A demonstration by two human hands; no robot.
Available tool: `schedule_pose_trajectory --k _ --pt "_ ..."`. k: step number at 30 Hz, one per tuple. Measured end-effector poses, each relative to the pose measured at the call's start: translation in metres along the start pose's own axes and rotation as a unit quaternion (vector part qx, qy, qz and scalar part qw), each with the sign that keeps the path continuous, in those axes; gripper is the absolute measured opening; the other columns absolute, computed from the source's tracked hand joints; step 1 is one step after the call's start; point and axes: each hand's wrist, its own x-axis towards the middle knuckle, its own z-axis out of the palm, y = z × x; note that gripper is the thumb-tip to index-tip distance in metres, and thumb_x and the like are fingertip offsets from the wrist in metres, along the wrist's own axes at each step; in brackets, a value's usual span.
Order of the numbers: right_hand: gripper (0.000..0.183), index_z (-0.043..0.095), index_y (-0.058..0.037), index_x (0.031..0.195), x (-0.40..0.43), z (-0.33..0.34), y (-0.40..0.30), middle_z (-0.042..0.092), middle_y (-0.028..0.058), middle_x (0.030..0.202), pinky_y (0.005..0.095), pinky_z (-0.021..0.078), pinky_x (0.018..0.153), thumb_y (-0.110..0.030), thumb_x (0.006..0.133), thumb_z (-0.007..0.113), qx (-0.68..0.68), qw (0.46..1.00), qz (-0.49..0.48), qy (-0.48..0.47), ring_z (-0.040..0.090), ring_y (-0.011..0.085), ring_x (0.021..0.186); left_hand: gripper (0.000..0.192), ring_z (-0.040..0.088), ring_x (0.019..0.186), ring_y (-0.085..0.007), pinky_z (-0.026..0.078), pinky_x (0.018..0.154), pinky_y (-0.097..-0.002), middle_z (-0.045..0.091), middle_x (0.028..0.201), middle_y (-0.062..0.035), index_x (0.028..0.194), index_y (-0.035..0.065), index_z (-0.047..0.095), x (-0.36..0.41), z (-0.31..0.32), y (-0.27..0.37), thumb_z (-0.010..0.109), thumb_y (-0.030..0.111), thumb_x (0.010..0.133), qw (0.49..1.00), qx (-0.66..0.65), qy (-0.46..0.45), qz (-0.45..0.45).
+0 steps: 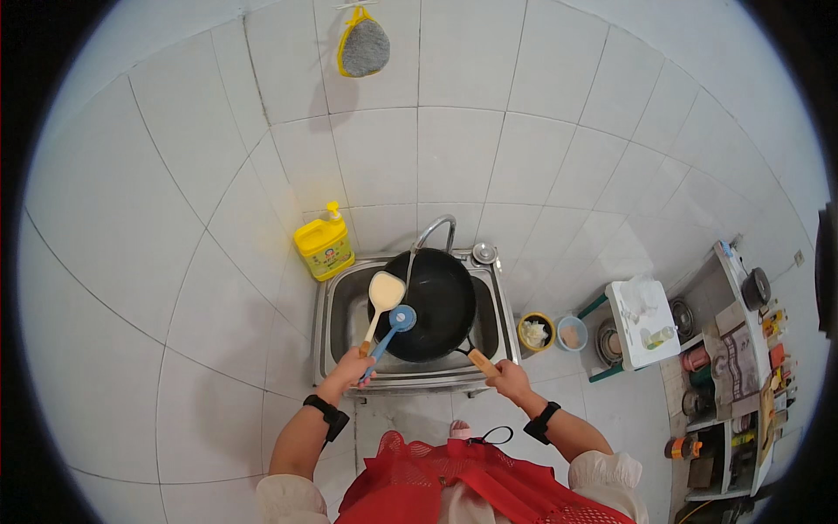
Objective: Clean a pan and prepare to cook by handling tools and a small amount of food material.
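My left hand [353,371] holds two utensils together: a cream spatula [386,291] with a wooden handle end, and a blue pot brush [402,318] with a round head. Both heads are over the left part of a black wok [435,308]. With my right hand [509,380] I grip the wok's wooden handle [482,362]. The wok rests over a stainless steel sink [347,327], covering much of the basin. A chrome faucet [448,223] curves above the wok's far rim, and a thin stream of water seems to run from it.
A yellow detergent jug [325,245] with a pump stands at the back left corner. A drain strainer [484,253] sits at the back right. Two small bins [535,331], a white stool [638,327] and a crowded shelf [727,393] are to the right. A scrubbing pad [364,47] hangs on the wall.
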Motion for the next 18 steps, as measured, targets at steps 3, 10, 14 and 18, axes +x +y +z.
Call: schedule_pose_trajectory --k 3,10,14,18 --pt "0.044 0.064 -0.004 0.098 -0.004 -0.005 -0.011 0.067 0.0168 0.09 0.0392 0.0493 0.078 -0.029 0.063 0.073 -0.012 1.0 -0.018 -0.003 0.064 0.0322 0.086 0.02 0.05 0.046 -0.0131 0.039 0.036 -0.0281 0.057 0.071 -0.0111 0.101 -0.0004 0.041 0.001 0.003 -0.001 0.051 0.012 0.088 1.0 -0.005 0.015 0.004" --pt "0.042 0.063 -0.0018 0.094 -0.003 -0.003 -0.018 0.066 0.0143 0.081 0.0358 0.0494 0.071 -0.026 0.062 0.074 -0.023 0.998 -0.059 0.016 0.065 0.0275 0.075 0.021 0.053 0.052 -0.015 0.044 0.043 -0.0299 0.059 0.076 -0.0116 0.102 0.0001 0.045 0.018 0.011 -0.016 0.05 0.018 0.092 0.999 -0.019 -0.041 -0.021" --pt "0.04 0.062 0.0006 0.096 0.0 -0.003 -0.018 0.066 0.0116 0.076 0.0323 0.0502 0.062 -0.022 0.064 0.072 0.025 0.998 -0.06 -0.012 0.064 0.0208 0.065 0.025 0.059 0.062 -0.0182 0.051 0.052 -0.0317 0.061 0.082 -0.0132 0.103 0.0 0.047 0.019 0.011 -0.017 0.048 0.023 0.094 0.996 -0.051 -0.069 -0.031" --pt "0.037 0.061 0.003 0.095 -0.005 -0.005 -0.026 0.064 0.0094 0.071 0.0282 0.0494 0.052 -0.018 0.067 0.07 0.103 0.993 -0.022 -0.055 0.061 0.015 0.055 0.029 0.062 0.065 -0.0214 0.052 0.053 -0.0328 0.062 0.085 -0.0157 0.105 0.0001 0.047 0.017 0.009 -0.018 0.046 0.027 0.095 0.994 -0.077 -0.065 -0.044"
